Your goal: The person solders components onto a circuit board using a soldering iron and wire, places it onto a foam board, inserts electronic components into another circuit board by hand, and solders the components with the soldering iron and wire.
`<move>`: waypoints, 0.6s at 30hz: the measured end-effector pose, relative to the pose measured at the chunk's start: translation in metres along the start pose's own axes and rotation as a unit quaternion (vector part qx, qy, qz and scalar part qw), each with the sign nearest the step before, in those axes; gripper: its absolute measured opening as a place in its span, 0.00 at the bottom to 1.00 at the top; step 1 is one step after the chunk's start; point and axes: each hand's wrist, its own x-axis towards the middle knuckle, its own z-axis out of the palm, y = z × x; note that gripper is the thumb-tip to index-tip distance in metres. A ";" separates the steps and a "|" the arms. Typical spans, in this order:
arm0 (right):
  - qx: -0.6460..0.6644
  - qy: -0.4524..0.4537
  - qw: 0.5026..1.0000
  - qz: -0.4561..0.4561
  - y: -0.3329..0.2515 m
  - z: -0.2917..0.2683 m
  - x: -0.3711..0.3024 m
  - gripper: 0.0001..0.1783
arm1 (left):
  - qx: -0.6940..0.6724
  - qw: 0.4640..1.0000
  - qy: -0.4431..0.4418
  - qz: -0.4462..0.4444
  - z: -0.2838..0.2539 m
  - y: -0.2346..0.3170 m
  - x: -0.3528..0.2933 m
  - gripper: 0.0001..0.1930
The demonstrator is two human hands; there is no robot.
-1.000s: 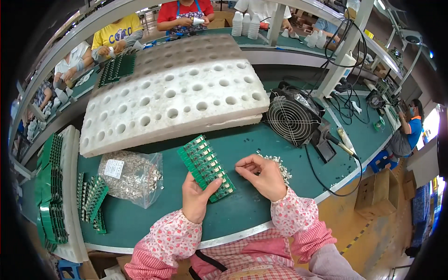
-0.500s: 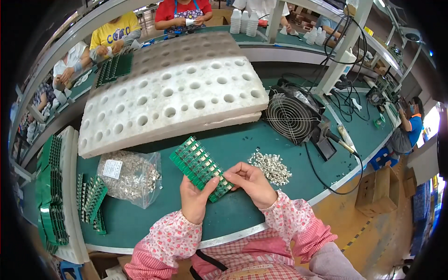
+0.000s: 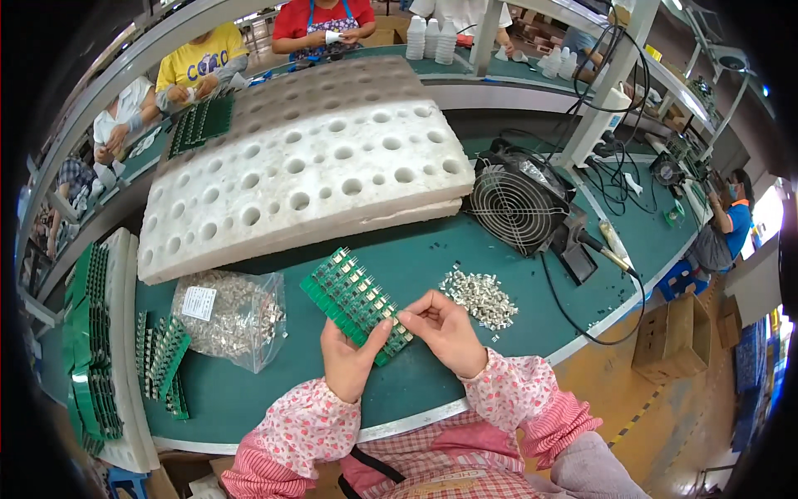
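A green panel of joined circuit boards (image 3: 342, 293), with a row of small pale connectors along it, is tilted above the green bench. My left hand (image 3: 349, 364) grips its lower edge, thumb on top. My right hand (image 3: 451, 339) is closed in a pinch at the panel's right end, against the last connectors; whatever the fingertips hold is hidden. Just beyond my right hand lies a heap of small silvery-white connectors (image 3: 480, 298). A clear plastic bag (image 3: 235, 323) full of similar parts rests to the left of the panel.
White foam slabs with round holes (image 3: 299, 179) cover the bench's far side, a board panel (image 3: 199, 126) on top. More panels (image 3: 166, 358) lie at left beside a foam rack of boards (image 3: 93, 358). At right stand a fan (image 3: 517, 208) and a corded soldering iron (image 3: 613, 258). Co-workers sit opposite.
Both hands stay at the panel with almost the same grip. The right fingertips have shifted very slightly along its right end; the whole view has moved a little.
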 end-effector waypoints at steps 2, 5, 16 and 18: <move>0.000 -0.001 1.000 -0.011 0.001 0.000 -0.001 0.06 | 0.000 1.000 -0.001 -0.002 0.001 0.002 -0.001 0.21; 0.000 -0.006 1.000 -0.021 0.003 -0.002 0.000 0.07 | 0.019 1.000 -0.021 -0.005 0.002 0.003 -0.002 0.21; -0.037 -0.003 0.999 -0.007 -0.001 -0.007 0.000 0.08 | 0.000 0.999 -0.038 -0.020 -0.002 -0.006 0.004 0.18; -0.237 0.068 0.964 -0.097 -0.016 -0.016 0.005 0.12 | -0.019 0.999 -0.026 -0.036 -0.004 -0.004 0.006 0.18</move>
